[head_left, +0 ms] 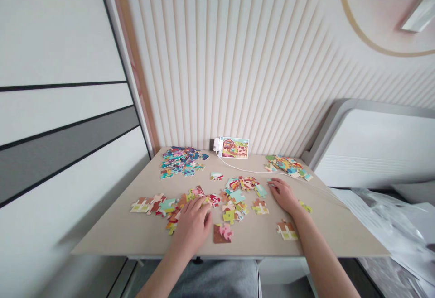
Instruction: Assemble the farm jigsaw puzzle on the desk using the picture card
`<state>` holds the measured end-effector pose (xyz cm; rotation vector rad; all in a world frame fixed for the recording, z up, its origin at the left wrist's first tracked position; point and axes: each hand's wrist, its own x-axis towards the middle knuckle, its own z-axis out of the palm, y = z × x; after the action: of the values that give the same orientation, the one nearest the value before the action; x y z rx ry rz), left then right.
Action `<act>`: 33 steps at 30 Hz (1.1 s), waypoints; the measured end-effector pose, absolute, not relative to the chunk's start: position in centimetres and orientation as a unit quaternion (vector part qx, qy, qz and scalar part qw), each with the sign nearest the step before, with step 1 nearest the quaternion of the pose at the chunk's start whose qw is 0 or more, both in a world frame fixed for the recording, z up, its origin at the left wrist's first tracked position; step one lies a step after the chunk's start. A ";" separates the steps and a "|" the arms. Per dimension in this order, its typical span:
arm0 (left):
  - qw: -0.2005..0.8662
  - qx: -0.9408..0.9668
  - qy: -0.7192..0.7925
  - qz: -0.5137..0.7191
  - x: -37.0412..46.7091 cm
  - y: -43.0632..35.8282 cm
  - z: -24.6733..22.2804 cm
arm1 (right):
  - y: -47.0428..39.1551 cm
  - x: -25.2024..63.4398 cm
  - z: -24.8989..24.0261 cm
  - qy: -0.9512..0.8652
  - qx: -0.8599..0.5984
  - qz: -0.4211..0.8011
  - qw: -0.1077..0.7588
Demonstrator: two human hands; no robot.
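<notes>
Left hand (195, 221) lies palm down, fingers bent over the left cluster of puzzle pieces (167, 205), hiding some, so whether it grips one cannot be told; right hand (282, 194), forearm slanting in from lower right, rests palm down just right of the central cluster (237, 196), fingers loosely curved, grip likewise unclear. Beyond, left to right: a blue-toned pile (181, 160), a picture card (235, 148) upright against the wall (220, 62), a white cable (234, 166) running between right hand and far-right pile (288, 166).

Hands (195, 218) bare, forearms (316, 248) sleeveless; grey legwear (220, 280), pale side stripe (259, 284).
</notes>
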<state>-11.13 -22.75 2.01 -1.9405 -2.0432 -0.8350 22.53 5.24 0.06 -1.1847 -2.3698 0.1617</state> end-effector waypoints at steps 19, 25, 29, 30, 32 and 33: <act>0.096 -0.625 -0.724 -0.274 -11.7 -22.6 2.1 | 5.9 23.2 -0.5 -0.865 -0.427 0.087 0.249; 0.130 -0.606 -0.759 -0.197 -11.9 -22.4 3.3 | 5.9 23.2 -0.7 -0.867 -0.426 0.076 0.247; 0.124 -0.644 -0.729 -0.196 -11.3 -21.8 4.4 | 5.1 22.6 0.3 -0.863 -0.419 0.068 0.275; 0.110 -0.670 -0.708 -0.196 -10.9 -21.6 4.8 | 4.8 22.2 0.7 -0.863 -0.413 0.073 0.283; 0.069 -0.721 -0.661 -0.196 -10.2 -21.2 5.7 | 4.3 21.3 1.6 -0.862 -0.404 0.095 0.292; 0.045 -0.742 -0.640 -0.196 -9.9 -21.0 6.2 | 4.1 20.7 2.1 -0.861 -0.406 0.108 0.287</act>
<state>-9.85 -20.97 6.15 -2.2670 -1.9538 -0.5979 20.67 4.06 2.11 -1.0848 -2.3010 0.2897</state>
